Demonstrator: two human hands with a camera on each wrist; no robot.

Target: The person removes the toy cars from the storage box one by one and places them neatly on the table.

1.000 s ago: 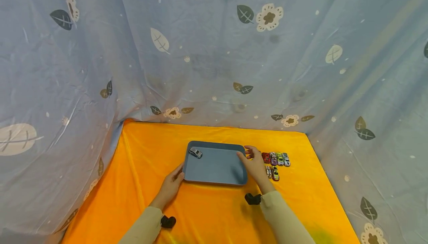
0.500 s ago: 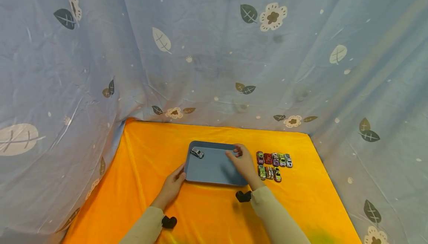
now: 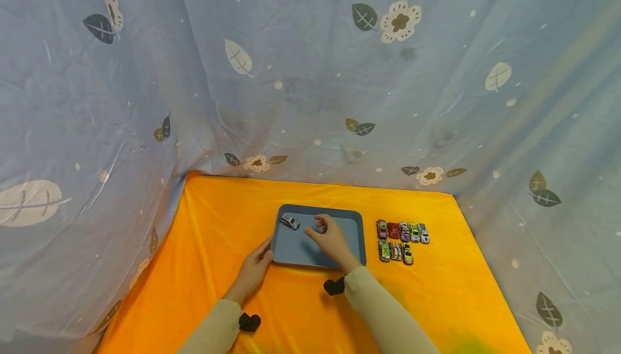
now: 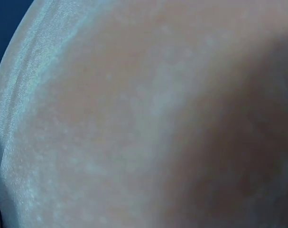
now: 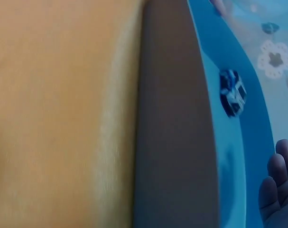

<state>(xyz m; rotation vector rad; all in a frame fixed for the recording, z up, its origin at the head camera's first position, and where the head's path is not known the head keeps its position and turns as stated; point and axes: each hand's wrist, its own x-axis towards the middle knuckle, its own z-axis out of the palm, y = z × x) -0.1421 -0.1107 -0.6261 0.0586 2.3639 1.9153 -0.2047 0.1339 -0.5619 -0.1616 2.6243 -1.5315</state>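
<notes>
A blue-grey tray (image 3: 301,251) lies on the orange cloth, with one silver toy car (image 3: 290,221) at its far left corner. My left hand (image 3: 252,270) rests against the tray's left edge near the front corner, thumb and fingertips right at the rim. Over the middle of the tray hovers my right hand (image 3: 332,240), its fingers loosely bent, thumb apart and nothing between them. In the right wrist view, its fingertips (image 5: 277,170) show beyond the tray wall, with the toy car (image 5: 233,92) farther off. Blurred skin fills most of the left wrist view.
Right of the tray, several small toy cars stand in two rows: a back row with a red car (image 3: 393,230) and a front row with a green car (image 3: 384,251). Blue-grey floral curtains (image 3: 310,74) hang behind and at both sides of the orange cloth (image 3: 233,208).
My right hand has moved left from the tray's right edge to over its middle, uncovering more of the toy cars at right. My left hand stays at the tray's left edge.
</notes>
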